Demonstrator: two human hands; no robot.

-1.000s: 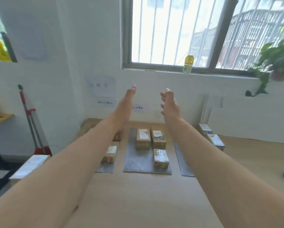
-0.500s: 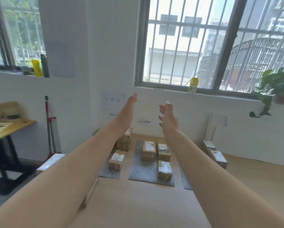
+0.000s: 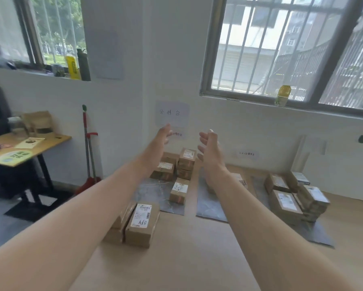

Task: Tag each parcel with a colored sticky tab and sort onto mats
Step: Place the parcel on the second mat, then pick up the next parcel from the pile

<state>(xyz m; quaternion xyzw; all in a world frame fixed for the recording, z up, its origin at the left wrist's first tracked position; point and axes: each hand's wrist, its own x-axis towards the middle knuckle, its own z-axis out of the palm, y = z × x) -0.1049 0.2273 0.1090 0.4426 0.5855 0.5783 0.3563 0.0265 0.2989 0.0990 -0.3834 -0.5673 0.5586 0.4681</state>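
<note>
Both my arms stretch forward above a wooden table (image 3: 186, 259). My left hand (image 3: 161, 139) and my right hand (image 3: 210, 148) hang in the air with relaxed fingers, palms facing each other, holding nothing. Below them lie three grey mats. The left mat (image 3: 153, 194) carries several brown parcels (image 3: 179, 193). On the middle mat (image 3: 207, 202) a parcel (image 3: 240, 181) is partly hidden by my right arm. The right mat (image 3: 315, 232) holds several stacked parcels (image 3: 285, 204). Two parcels, one marked A68 (image 3: 141, 223), sit at the table's left edge. No sticky tab is visible.
A paper sign (image 3: 172, 113) hangs on the white wall behind the mats. A red broom (image 3: 88, 148) leans in the corner. A desk (image 3: 29, 148) with papers stands at the left. A yellow bottle (image 3: 282, 95) sits on the window sill.
The view has tilted up and swung left, bringing the desk and the parcels at the table's left edge into view. Both hands stay raised and empty in the same pose.
</note>
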